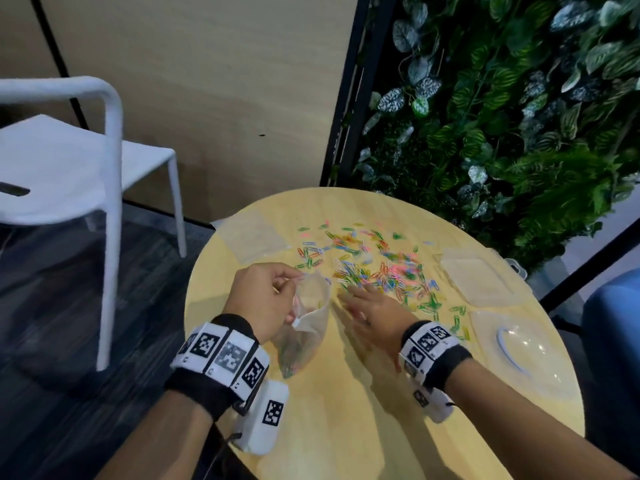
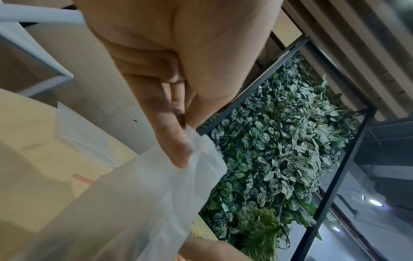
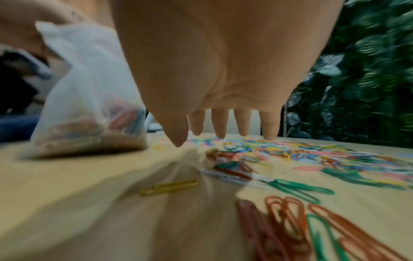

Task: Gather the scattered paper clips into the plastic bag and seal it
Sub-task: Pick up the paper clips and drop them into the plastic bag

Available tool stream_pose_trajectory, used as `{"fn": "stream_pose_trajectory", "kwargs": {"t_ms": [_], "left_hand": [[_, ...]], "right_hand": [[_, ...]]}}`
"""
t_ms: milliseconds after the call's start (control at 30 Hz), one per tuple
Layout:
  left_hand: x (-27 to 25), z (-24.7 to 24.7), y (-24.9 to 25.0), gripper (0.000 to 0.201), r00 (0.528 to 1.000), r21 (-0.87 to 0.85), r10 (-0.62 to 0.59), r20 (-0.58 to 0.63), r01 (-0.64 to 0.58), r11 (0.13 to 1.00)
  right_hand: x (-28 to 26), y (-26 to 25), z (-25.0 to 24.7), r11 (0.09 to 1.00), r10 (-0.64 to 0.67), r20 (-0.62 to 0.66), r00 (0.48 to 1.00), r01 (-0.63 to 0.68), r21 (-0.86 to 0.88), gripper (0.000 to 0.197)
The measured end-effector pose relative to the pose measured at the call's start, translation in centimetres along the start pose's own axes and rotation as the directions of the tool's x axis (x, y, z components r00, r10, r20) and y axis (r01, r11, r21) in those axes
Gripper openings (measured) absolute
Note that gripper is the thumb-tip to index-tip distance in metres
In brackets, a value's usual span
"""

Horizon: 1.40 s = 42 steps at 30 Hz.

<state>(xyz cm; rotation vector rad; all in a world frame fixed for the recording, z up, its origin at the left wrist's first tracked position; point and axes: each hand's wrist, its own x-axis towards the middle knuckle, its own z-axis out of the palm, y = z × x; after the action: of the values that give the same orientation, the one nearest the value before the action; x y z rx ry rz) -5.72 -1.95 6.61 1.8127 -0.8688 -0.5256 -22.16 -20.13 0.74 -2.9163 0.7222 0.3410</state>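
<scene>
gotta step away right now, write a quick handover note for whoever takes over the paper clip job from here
Left hand: pinches the rim of the plastic bag, holding its mouth open; the bag's bottom rests on the table.
Right hand: open, fingers straight, holding nothing, reaching over the near edge of the paper clips.
Done: some clips are already in the bag's bottom.
Left: most clips are still scattered across the table's middle; scoop them in, then seal the bag.

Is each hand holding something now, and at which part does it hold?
The left hand pinches the plastic bag at its open top edge. The right hand holds nothing; its fingers are spread above the paper clips.
</scene>
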Motion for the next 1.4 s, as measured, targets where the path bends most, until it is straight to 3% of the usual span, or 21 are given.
{"fn": "stream_pose_trajectory", "kwargs": {"t_ms": [67, 167, 367, 500, 567, 633, 667, 733, 767, 833, 900, 967, 1033, 1200, 1267, 1333, 1400], "left_hand": [[0.0, -0.3, -0.1, 0.020, 1.000, -0.001, -0.006, -0.003, 0.006, 1.000], [-0.3, -0.3, 0.0, 0.020, 1.000, -0.007, -0.017, 0.025, 0.017, 1.000], [-0.8, 0.0, 0.4, 0.020, 0.998, -0.012, -0.005, 0.058, 0.006, 1.000], [-1.3, 0.6, 0.9, 0.019, 0.996, -0.005, 0.012, 0.087, -0.012, 1.000], [-1.4, 1.0, 1.1, 0.017, 0.995, -0.010, 0.014, 0.098, -0.013, 1.000], [-1.4, 1.7, 1.2, 0.016, 0.993, -0.018, 0.014, 0.113, -0.013, 1.000], [-1.4, 2.1, 1.3, 0.016, 0.992, -0.023, 0.016, 0.123, -0.013, 1.000], [-1.4, 2.9, 1.5, 0.016, 0.989, -0.025, 0.015, 0.146, -0.012, 1.000], [-1.4, 3.3, 1.6, 0.017, 0.987, -0.015, 0.016, 0.157, -0.014, 1.000], [-1.5, 4.3, 1.7, 0.018, 0.984, 0.024, 0.024, 0.176, -0.029, 0.999], [-1.6, 5.5, 1.8, 0.017, 0.983, 0.071, 0.032, 0.182, -0.046, 0.996], [-1.8, 6.6, 1.6, 0.017, 0.983, 0.109, 0.033, 0.180, -0.054, 0.993], [-2.0, 7.4, 1.6, 0.017, 0.984, 0.124, 0.033, 0.177, -0.055, 0.991], [-2.0, 8.4, 2.2, 0.014, 0.984, 0.154, 0.052, 0.168, -0.079, 0.985], [-2.0, 8.6, 2.1, 0.014, 0.981, 0.163, 0.057, 0.186, -0.088, 0.983], [-1.9, 8.8, 2.0, 0.014, 0.977, 0.151, 0.051, 0.206, -0.083, 0.985], [-1.7, 8.9, 1.9, 0.014, 0.976, 0.134, 0.052, 0.213, -0.082, 0.988]], "right_hand": [[1.0, -1.1, 0.5, 0.991, 0.022, 0.097, 0.995, -0.010, -0.130, 0.052], [0.8, -1.2, 1.1, 0.989, 0.074, 0.112, 0.991, -0.059, -0.133, 0.048], [-1.5, 0.2, 2.7, 0.990, 0.052, -0.101, 0.994, -0.065, -0.128, 0.031], [-2.6, 0.8, 1.4, 0.981, 0.189, -0.175, 0.966, -0.192, -0.003, 0.024], [-3.3, 1.8, 1.0, 0.919, 0.365, -0.237, 0.901, -0.307, 0.248, 0.019], [-4.3, 3.0, 0.9, 0.750, 0.554, -0.237, 0.798, -0.356, 0.557, 0.014], [-4.8, 3.5, 0.8, 0.613, 0.622, -0.197, 0.758, -0.314, 0.725, 0.014], [-5.7, 3.8, 0.4, 0.198, 0.690, -0.061, 0.721, -0.107, 0.974, 0.017], [-6.0, 3.5, -0.1, -0.016, 0.672, 0.011, 0.740, 0.000, 1.000, 0.019], [-6.5, 2.5, -1.5, -0.283, 0.606, 0.083, 0.791, 0.117, 0.952, 0.025], [-6.6, 1.3, -2.7, -0.420, 0.525, 0.099, 0.845, 0.156, 0.894, 0.026], [-6.6, -0.4, -3.3, -0.494, 0.446, 0.112, 0.888, 0.140, 0.858, 0.024], [-6.4, -2.1, -2.8, -0.454, 0.388, 0.124, 0.913, 0.072, 0.888, 0.021], [-5.7, -3.3, -0.6, -0.003, 0.425, 0.049, 0.904, -0.052, 0.999, 0.013], [-5.6, -3.4, -0.4, 0.070, 0.410, 0.041, 0.911, -0.077, 0.995, 0.013], [-5.7, -3.5, -0.4, 0.087, 0.382, 0.042, 0.923, -0.081, 0.993, 0.021], [-6.0, -3.3, -0.7, 0.182, 0.365, -0.006, 0.931, -0.065, 0.981, 0.027]]}}
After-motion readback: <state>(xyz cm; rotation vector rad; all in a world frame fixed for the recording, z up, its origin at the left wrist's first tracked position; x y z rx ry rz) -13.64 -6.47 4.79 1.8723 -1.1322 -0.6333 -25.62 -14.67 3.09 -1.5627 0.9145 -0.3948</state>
